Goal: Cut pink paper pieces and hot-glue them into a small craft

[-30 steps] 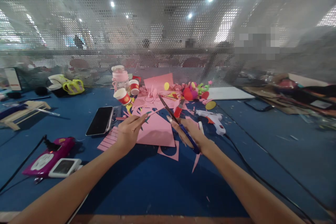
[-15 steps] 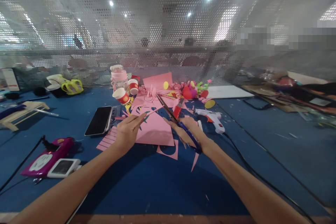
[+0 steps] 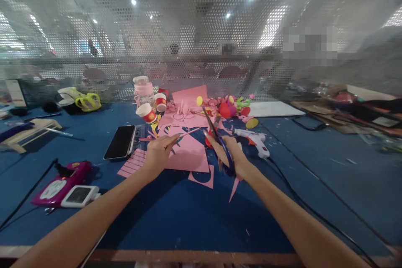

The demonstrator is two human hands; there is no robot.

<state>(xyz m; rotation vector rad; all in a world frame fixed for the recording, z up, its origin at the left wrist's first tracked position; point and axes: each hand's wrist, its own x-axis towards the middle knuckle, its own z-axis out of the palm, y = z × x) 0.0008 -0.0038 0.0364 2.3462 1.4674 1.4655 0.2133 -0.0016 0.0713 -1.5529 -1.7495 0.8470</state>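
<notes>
My left hand is closed in a pinch on a thin pink paper strip, whose free end points right. Blue-handled scissors are in my right hand, with the blades pointing up and left, apart from the strip. Below the strip lies a large pink paper sheet bearing small green pieces. A pink offcut with a round hole lies in front of it. Left of the sheet is a lined pink paper piece.
A phone and a purple device lie on the left. Two paper cups stand before a pink-lidded bottle. A corded glue gun lies right of my hand. Perforated metal panelling closes off the back.
The scissors have swung more upright and away from the strip, their tips moving right. My left hand keeps its pinch on the strip. The view has shifted slightly.
</notes>
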